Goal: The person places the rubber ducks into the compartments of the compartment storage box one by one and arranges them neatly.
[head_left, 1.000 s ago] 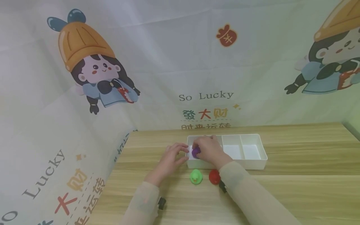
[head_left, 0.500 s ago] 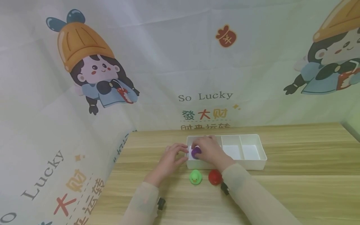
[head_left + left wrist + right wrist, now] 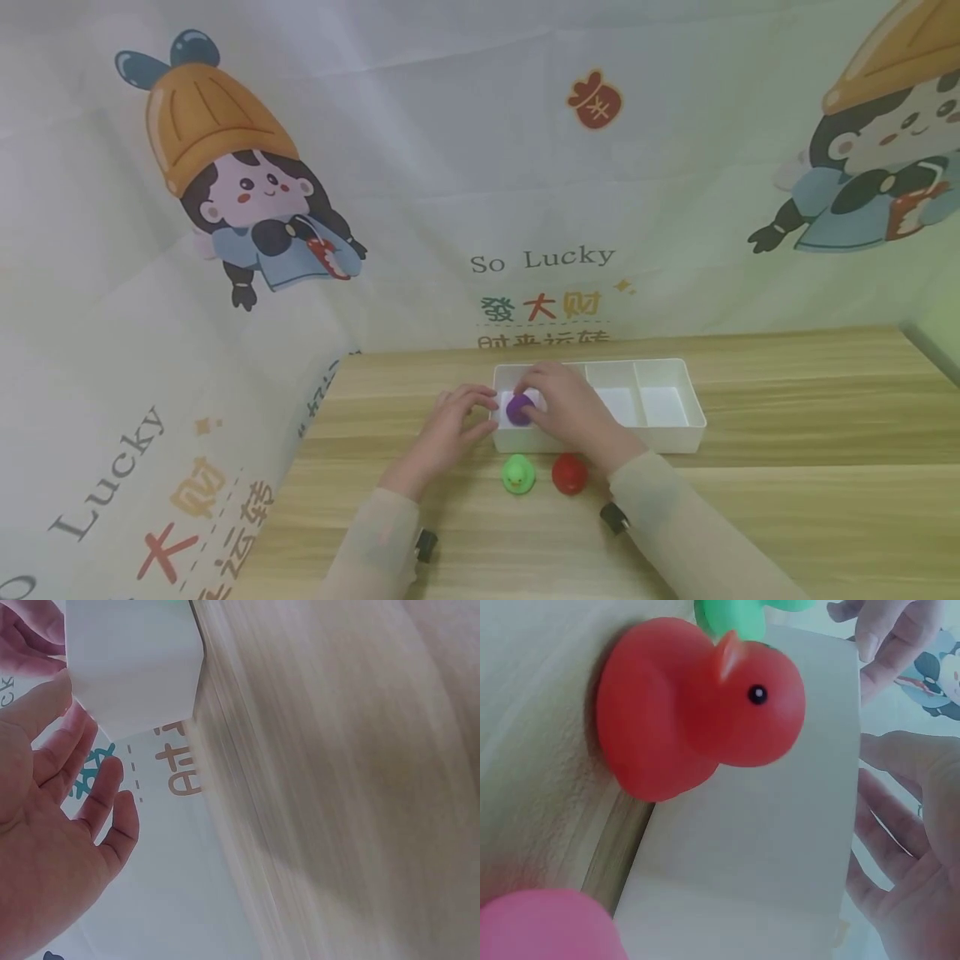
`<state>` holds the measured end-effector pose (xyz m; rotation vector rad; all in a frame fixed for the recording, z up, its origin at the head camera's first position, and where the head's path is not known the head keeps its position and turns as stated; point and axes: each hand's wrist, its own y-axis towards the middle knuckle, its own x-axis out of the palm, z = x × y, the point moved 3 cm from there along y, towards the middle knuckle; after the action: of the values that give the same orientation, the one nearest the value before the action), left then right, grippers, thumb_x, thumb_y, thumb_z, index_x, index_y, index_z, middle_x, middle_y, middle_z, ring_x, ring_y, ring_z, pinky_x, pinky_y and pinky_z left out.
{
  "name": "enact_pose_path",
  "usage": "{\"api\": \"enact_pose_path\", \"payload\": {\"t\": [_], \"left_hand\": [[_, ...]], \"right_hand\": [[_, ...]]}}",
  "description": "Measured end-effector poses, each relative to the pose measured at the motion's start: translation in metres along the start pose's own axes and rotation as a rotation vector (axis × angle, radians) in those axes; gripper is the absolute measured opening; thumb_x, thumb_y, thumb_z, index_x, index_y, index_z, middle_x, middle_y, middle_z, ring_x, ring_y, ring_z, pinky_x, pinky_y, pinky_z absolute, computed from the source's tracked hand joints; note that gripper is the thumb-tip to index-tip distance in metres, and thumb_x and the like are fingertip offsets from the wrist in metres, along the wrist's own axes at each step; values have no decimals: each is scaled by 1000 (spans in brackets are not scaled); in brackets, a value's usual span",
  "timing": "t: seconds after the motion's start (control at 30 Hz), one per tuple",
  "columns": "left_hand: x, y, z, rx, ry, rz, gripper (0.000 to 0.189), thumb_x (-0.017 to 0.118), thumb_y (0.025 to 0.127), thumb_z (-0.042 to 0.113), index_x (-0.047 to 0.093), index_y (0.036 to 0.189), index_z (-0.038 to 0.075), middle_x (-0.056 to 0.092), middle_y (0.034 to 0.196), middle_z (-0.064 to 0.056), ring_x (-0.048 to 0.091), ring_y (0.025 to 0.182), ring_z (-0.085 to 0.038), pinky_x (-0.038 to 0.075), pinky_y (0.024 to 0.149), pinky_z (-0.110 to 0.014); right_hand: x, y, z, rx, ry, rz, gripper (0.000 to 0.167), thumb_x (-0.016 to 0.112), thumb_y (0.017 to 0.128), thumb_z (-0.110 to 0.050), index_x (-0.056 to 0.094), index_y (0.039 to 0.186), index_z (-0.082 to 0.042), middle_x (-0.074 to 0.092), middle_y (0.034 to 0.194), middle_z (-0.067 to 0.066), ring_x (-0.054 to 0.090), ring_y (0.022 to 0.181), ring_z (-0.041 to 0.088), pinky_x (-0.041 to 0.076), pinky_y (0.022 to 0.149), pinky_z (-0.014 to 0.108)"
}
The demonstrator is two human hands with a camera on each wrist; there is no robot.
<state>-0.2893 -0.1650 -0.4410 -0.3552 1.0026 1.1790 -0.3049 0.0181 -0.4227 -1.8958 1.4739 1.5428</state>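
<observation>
My right hand (image 3: 568, 406) reaches over the front wall into the left part of a white divided box (image 3: 600, 441). Its thumb and fingers hold a small purple toy (image 3: 516, 410) low in that compartment; in the right wrist view the box wall hides the toy. My left hand (image 3: 448, 423) holds the box's left end, thumb and fingertips at the rim, as the left wrist view also shows. In front of the box sit a green rubber duck (image 3: 518, 475) and a red rubber duck (image 3: 697, 705).
A rounded pink thing (image 3: 547, 930) lies on the table near the red duck, hidden under my right arm in the head view. The wooden table (image 3: 795, 417) runs back to a printed cloth (image 3: 420, 250). Dividers split the box into several compartments.
My right forearm has swung slightly right and toward me, and more of the purple toy shows beside the fingers. My left hand keeps its place at the box.
</observation>
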Motion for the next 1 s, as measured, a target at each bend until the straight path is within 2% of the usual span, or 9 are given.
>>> {"api": "enact_pose_path", "payload": {"t": [0.37,0.6,0.8,1.0], "left_hand": [[-1,2,1,-9,-20,-14,26,63,82,24,58,105,15,46,122,9,37,107,-14,37,88,-34],[-2,1,1,-36,-38,-9,25,64,81,21,59,104,15,47,121,9,37,105,-11,37,88,-32],[-1,1,1,-15,-40,-9,26,64,80,21,58,104,13,47,122,7,38,105,-13,37,88,-33],[1,1,0,-15,-35,-10,26,65,80,21,58,104,14,47,121,7,39,105,-13,38,87,-32]], "right_hand": [[-12,-19,9,-10,39,83,20,72,72,-20,63,90,-23,56,103,-7,47,102,15,37,90,35],[-17,-29,12,-25,57,98,18,71,73,-19,63,89,-21,55,102,-7,47,101,15,38,89,35],[-19,-38,18,-20,59,126,18,71,72,-18,63,87,-21,55,99,-9,47,98,14,38,87,34],[-21,-47,26,-3,66,118,17,70,73,-18,63,87,-19,56,100,-7,47,98,16,39,85,36]]}}
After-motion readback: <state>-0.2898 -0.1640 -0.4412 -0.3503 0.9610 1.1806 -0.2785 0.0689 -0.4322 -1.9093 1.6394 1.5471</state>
